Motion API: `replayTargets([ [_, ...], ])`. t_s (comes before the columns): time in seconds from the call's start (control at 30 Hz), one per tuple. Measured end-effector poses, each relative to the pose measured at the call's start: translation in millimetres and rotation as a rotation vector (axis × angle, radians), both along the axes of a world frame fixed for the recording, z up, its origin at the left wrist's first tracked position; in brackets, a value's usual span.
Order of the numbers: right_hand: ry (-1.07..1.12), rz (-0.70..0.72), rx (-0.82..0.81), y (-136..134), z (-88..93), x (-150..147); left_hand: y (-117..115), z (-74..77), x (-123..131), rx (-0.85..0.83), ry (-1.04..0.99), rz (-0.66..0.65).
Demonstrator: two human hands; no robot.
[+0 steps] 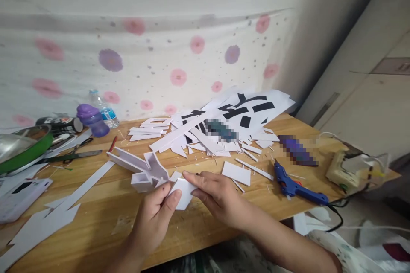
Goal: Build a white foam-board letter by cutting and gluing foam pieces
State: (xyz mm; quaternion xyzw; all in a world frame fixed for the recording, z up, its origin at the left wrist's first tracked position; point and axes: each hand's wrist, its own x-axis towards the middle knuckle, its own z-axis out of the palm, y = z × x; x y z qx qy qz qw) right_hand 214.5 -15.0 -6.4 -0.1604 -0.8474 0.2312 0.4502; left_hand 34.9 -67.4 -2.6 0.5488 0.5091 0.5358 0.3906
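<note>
A small flat white board piece (185,196) is gripped between both my hands above the table's near side. My left hand (156,209) pinches its left edge between thumb and fingers. My right hand (216,194) closes on its upper right side with thumb and forefinger. Directly behind them lies a white board shape with raised walls (149,165), angular and channel-like. Whether the held piece joins that shape is hidden by my fingers. A blue glue gun (293,185) rests to the right, with its black cord running off the table.
White offcuts (237,173) and printed sheets (250,108) spread across the wooden table (112,222). On the left are scissors (77,153), a long white cutout (48,230), a white phone-like device (24,198), a green-rimmed pan (28,153), a purple cup (92,120) and a bottle (107,111).
</note>
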Motion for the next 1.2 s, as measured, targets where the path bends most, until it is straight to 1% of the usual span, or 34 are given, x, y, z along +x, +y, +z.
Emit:
replayTargets([
  [0.07, 0.055, 0.038, -0.034, -7.7, -9.3, 12.1, -7.7, -3.2, 11.8, -0.161, -0.065, -0.133],
  [0.1, 0.083, 0.044, -0.043, -11.3, -14.0, 16.9, -10.6, -6.0, 18.5, -0.231, -0.121, -0.161],
  [0.17, 0.126, 0.006, -0.043, -16.9, -22.9, 25.1, -14.0, -12.6, 32.6, -0.317, -0.239, -0.144],
  [0.27, 0.158, -0.135, -0.019, -20.8, -32.9, 37.6, -13.2, -19.1, 51.6, -0.361, -0.359, -0.092],
  [0.4, 0.132, -0.337, 0.027, -20.7, -39.9, 60.5, -0.8, -17.8, 69.3, -0.39, -0.442, -0.061],
  [0.47, 0.117, -0.394, 0.056, -21.2, -42.9, 73.0, 8.5, -15.6, 78.1, -0.397, -0.46, -0.043],
  [0.6, 0.117, -0.395, 0.035, -24.0, -51.2, 94.8, 26.0, -13.4, 101.2, -0.41, -0.454, -0.039],
  [0.73, 0.108, -0.373, 0.007, -23.5, -57.2, 111.4, 39.5, -13.9, 120.9, -0.405, -0.43, -0.115],
  [0.83, 0.118, -0.363, -0.017, -19.5, -55.6, 121.6, 44.1, -17.8, 125.1, -0.389, -0.359, -0.176],
  [0.93, 0.122, -0.381, -0.016, -15.2, -48.6, 130.0, 40.9, -24.6, 123.6, -0.342, -0.186, -0.257],
  [1.0, 0.072, -0.405, 0.033, -13.4, -42.2, 132.5, 35.0, -28.1, 123.6, -0.319, -0.076, -0.312],
  [1.1, -0.055, -0.381, 0.125, -14.0, -34.4, 127.5, 23.4, -28.3, 125.0, -0.255, -0.059, -0.403],
  [1.2, -0.131, -0.284, 0.143, -19.0, -33.1, 112.8, 12.1, -26.1, 120.7, -0.179, -0.078, -0.464],
])
